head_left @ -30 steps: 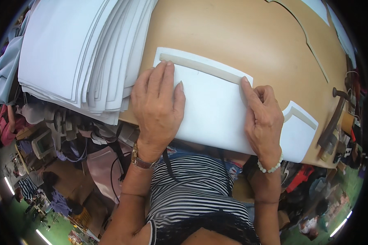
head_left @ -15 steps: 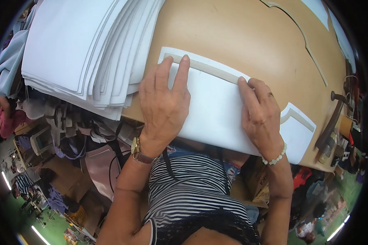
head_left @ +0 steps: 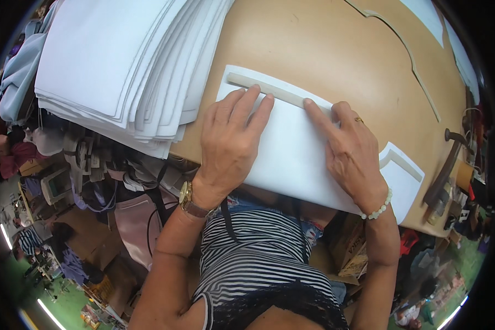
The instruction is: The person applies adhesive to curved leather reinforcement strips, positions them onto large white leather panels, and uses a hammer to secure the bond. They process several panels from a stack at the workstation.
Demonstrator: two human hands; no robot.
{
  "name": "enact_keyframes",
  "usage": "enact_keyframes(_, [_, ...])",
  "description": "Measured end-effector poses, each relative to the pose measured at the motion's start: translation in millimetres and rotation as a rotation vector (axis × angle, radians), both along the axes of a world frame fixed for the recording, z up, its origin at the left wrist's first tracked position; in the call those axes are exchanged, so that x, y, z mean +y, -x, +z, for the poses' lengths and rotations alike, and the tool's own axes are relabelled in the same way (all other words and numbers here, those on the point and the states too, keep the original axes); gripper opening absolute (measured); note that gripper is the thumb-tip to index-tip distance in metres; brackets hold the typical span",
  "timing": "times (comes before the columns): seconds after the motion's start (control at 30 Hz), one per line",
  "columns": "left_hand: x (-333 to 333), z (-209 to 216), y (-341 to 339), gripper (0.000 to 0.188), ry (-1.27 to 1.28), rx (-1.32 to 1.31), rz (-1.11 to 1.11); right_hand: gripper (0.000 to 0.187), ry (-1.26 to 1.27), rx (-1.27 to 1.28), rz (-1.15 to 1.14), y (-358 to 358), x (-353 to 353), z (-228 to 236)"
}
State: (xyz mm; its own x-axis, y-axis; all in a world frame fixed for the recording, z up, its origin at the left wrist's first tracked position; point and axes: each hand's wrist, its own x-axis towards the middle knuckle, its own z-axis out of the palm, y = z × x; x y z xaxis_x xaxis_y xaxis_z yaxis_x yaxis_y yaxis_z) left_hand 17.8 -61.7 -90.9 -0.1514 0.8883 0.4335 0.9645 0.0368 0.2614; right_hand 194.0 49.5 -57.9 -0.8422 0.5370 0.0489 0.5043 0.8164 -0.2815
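Observation:
A white panel of smooth sheet material (head_left: 291,157) lies on the tan tabletop (head_left: 319,38), its near part hanging over the front edge. Along its far edge runs a narrow grey-beige strip (head_left: 283,92). My left hand (head_left: 230,140) is open over the panel's left part, fingertips at the near side of the strip. On the right, my right hand (head_left: 351,151) rests with its index finger stretched onto the strip and its other fingers loosely bent. Under the right wrist, the panel's right end (head_left: 404,179) shows a notched shape with the strip curving along it.
A thick stack of white sheets (head_left: 102,60) covers the table's left side. A long thin curved strip (head_left: 407,49) lies at the far right. A hammer (head_left: 445,165) lies near the right edge beside a small bottle (head_left: 440,206). A pink panel (head_left: 137,228) hangs below on the left.
My left hand has drawn back slightly toward me and to the right. The right index finger has slid left along the strip, and the panel has shifted a little.

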Motion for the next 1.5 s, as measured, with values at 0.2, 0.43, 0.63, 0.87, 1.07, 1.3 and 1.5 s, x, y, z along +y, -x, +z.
enact_keyframes(0.2, [1.2, -3.9, -1.2, 0.037, 0.031, 0.008, 0.027, 0.067, -0.006, -0.137, 0.031, 8.9, 0.6, 6.9])
enact_keyframes(0.43, [1.2, -1.2, -0.7, 0.048, 0.092, -0.003, 0.025, 0.067, 0.019, -0.234, 0.111, 16.7, 9.7, 15.6])
enact_keyframes(0.63, [0.9, 4.5, 1.3, 0.051, 0.178, -0.015, 0.044, 0.066, 0.013, -0.283, 0.112, 19.1, 8.3, 17.2])
enact_keyframes(0.87, [-0.8, -0.3, 5.1, 0.052, 0.151, -0.133, 0.196, 0.055, 0.112, -0.237, 0.08, 16.5, 11.7, 21.9])
enact_keyframes(1.07, [2.0, -9.7, 2.7, 0.059, 0.066, -0.169, 0.107, 0.044, -0.178, 0.321, 0.109, 66.0, -18.0, -11.9])
enact_keyframes(1.3, [-0.6, 8.1, 12.5, 0.059, 0.128, -0.149, 0.028, 0.047, -0.172, 0.142, -0.122, 41.4, -44.1, -24.2])
enact_keyframes(1.5, [7.5, 12.3, 10.9, 0.051, 0.195, 0.099, 0.044, 0.053, -0.1, 0.209, -0.239, -4.1, -34.0, -19.7])
